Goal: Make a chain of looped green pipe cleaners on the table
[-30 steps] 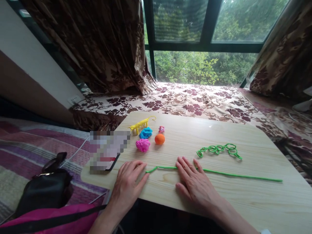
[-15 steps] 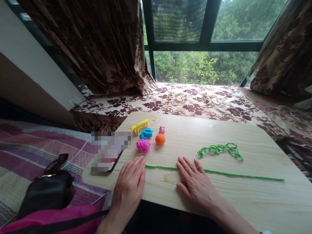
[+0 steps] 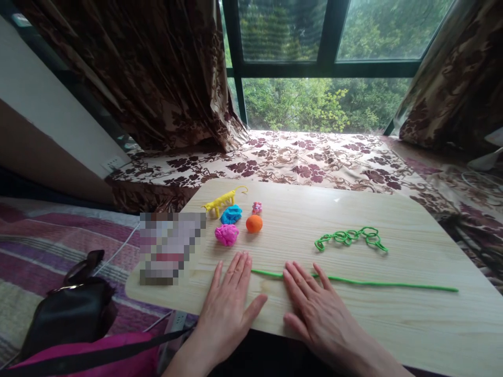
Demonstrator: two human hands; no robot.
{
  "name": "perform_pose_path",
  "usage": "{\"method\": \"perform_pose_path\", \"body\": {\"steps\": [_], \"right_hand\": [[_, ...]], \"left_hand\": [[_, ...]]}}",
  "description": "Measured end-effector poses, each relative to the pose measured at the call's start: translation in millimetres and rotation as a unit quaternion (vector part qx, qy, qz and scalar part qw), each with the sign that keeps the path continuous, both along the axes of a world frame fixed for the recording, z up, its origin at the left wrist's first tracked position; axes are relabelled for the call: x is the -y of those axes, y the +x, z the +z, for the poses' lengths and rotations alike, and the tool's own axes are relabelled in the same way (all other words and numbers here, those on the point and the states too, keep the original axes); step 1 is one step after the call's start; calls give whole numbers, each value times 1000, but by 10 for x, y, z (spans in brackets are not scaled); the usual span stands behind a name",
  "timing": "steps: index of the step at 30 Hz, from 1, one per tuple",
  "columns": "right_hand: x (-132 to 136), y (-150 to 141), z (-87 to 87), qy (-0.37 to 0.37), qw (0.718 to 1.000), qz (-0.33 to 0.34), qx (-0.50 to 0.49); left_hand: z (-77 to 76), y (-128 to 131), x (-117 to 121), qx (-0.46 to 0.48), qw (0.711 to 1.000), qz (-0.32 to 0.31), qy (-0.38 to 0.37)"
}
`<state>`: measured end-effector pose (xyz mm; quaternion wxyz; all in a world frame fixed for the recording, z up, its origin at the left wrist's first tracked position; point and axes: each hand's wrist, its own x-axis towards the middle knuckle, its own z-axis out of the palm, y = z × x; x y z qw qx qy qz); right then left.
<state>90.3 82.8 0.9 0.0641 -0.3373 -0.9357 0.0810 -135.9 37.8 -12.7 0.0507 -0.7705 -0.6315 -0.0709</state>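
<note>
A long thin green clay strand (image 3: 387,285) lies across the table from left to right. My right hand (image 3: 314,303) rests flat on it, fingers stretched out, with a short bit of strand showing between the fingers. At the strand's left end is my left hand (image 3: 230,303), palm down, thumb spread; its fingertips cover whatever part lies beneath. Beyond my right hand sits a chain of linked green clay rings (image 3: 349,238). Past my left fingertips are a pink clay lump (image 3: 227,235), a blue clay lump (image 3: 231,214) and an orange clay ball (image 3: 254,223).
A yellow clay four-legged animal with a curled tail (image 3: 220,201) and a small pink figure (image 3: 257,208) stand farther back on the wooden table (image 3: 291,209). A blurred-out flat item (image 3: 168,251) lies at the left edge. A black bag (image 3: 70,309) rests beside the table.
My left hand has moved right along the strand and its thumb has spread out. My right hand stays on the strand, nearly in place. The view has shifted slightly.
</note>
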Motion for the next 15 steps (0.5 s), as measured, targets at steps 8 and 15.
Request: {"method": "perform_pose_path", "body": {"steps": [8,15], "right_hand": [[-59,-80,-11,-9,999,-42,-6],[96,47,-22,-8,1000,6,-5]], "left_hand": [[1,19,-108,6,1000,12,6],[-25,-34,161,-10,1000,-11,-14]]}}
